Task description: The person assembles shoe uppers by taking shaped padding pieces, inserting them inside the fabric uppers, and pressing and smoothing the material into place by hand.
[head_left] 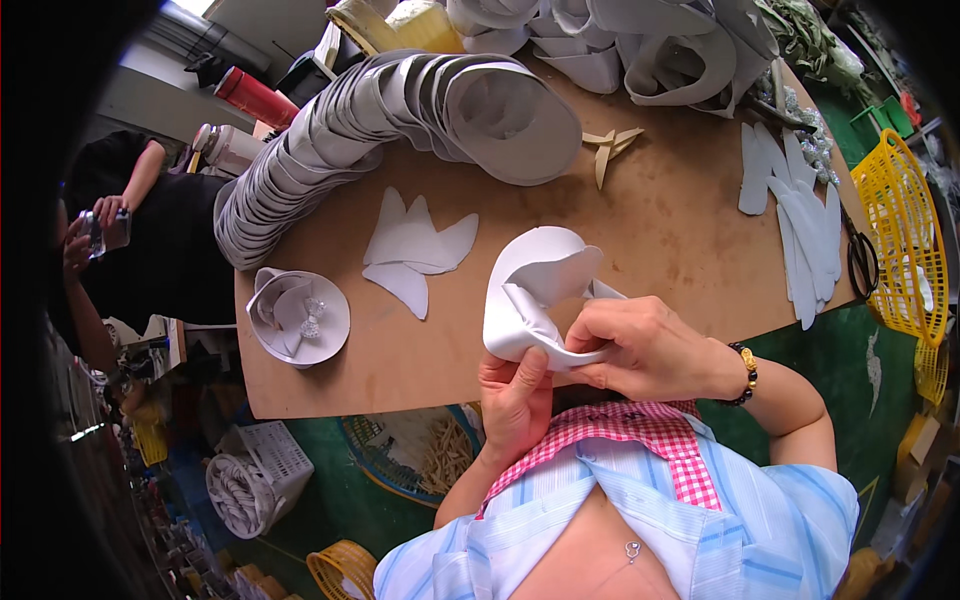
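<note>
The left hand [514, 402] and right hand [645, 350] grip a curled white sheet [530, 268]; white cutouts [412, 240] lie at its ten o'clock on the table [660, 225].

We look down on a brown tabletop [670, 240], lightly stained, its edges bowed by the lens. Around and below it, we see a green floor [820, 350]. At upper left, a bright patch of light [193, 5], window or lamp we cannot tell, shows above a pale wall-like surface [150, 95].
</note>
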### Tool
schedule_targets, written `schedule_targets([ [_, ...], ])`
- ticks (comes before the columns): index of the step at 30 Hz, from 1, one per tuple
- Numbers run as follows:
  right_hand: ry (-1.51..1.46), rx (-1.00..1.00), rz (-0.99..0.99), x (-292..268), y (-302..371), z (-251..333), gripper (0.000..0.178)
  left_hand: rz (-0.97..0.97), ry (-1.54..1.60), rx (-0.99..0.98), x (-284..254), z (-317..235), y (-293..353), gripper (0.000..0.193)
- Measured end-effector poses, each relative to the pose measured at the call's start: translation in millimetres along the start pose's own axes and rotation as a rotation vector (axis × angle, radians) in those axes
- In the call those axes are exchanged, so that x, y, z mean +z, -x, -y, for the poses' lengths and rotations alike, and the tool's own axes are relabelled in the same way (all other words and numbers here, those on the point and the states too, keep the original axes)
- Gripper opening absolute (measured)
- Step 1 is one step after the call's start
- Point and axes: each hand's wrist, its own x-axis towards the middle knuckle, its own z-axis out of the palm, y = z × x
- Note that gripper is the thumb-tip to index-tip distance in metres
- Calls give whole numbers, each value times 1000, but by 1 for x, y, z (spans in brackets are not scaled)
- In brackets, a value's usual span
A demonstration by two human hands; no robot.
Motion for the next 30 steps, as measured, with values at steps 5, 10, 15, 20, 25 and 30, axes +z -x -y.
schedule_targets([
  [5, 138, -158, 37, -3, -6, 9, 23, 44, -92, -14, 14, -8, 8, 22],
  [10, -206, 114, 40, -47, -7, 14, 29, 66, -686, 198, 8, -54, -15, 15],
  [15, -342, 337, 272, -59, -47, 19, 37, 461, -1492, 611, 45, -57, -42, 17],
  [20, 363, -135, -358, -66, -57, 28, 29, 166, -1091, 98, 25, -42, -61, 19],
  [25, 478, 18, -42, -26, 1, 1, 17, 25, -1086, -67, 24, -37, -69, 18],
  [30, 606, -27, -85, -9, 0, -10, 16, 74, -899, 97, 7, -21, -71, 20],
])
